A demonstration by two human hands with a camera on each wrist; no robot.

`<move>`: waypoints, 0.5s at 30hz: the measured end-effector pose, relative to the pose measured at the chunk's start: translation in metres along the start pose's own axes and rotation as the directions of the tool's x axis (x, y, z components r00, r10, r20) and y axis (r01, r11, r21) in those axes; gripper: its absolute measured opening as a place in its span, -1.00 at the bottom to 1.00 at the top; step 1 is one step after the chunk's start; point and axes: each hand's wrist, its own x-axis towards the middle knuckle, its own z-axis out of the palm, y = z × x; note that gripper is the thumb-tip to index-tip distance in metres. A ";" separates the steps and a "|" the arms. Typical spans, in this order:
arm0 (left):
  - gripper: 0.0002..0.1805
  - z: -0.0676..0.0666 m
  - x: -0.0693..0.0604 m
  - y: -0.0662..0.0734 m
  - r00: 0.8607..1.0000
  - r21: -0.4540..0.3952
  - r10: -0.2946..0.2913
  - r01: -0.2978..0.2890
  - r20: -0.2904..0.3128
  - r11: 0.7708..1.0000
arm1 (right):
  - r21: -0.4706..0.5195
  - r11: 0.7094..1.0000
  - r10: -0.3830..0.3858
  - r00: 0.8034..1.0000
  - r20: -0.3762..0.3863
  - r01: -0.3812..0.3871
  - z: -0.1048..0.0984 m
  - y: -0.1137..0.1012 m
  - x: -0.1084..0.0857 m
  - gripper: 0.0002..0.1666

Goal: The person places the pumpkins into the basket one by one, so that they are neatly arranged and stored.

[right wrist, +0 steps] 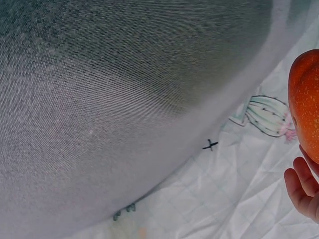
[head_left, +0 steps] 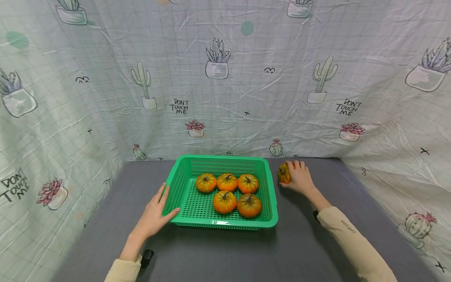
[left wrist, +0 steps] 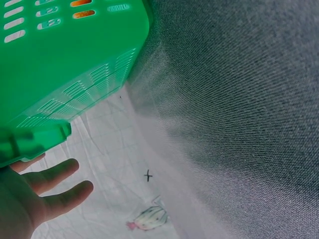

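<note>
A green plastic basket (head_left: pixel 225 224) holds several small orange pumpkins (head_left: pixel 224 202) with greenish tops, grouped in its middle and right part. At the basket's left side rests my left hand (head_left: pixel 155 211), fingers straight and spread, thumb over the front left corner. The left wrist view shows the fingers (left wrist: pixel 70 199) beside the green rim. Right of the basket, my right hand (head_left: pixel 299 178) grips another small pumpkin (head_left: pixel 283 173) from its right side. In the right wrist view that pumpkin (right wrist: pixel 306 104) is cut off at the edge, with fingertips under it.
The basket stands on a dark grey tabletop (head_left: pixel 218 254). A pale cloth (head_left: pixel 232 98) printed with cacti and potted plants hangs behind and along both sides. Each wrist wears a black band, the left one (head_left: pixel 147 258) plainer to see.
</note>
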 end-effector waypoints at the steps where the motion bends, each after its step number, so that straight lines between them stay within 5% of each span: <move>1: -0.09 0.000 0.000 0.000 1.000 -0.001 0.001 -0.001 -0.003 1.000 | 0.008 1.000 -0.005 1.000 -0.002 0.005 -0.002 -0.002 -0.001 -0.01; 15: -0.09 0.000 0.000 0.000 1.000 0.013 0.001 -0.001 -0.006 1.000 | 0.011 0.997 -0.080 0.996 -0.039 0.081 -0.034 -0.023 -0.007 -0.08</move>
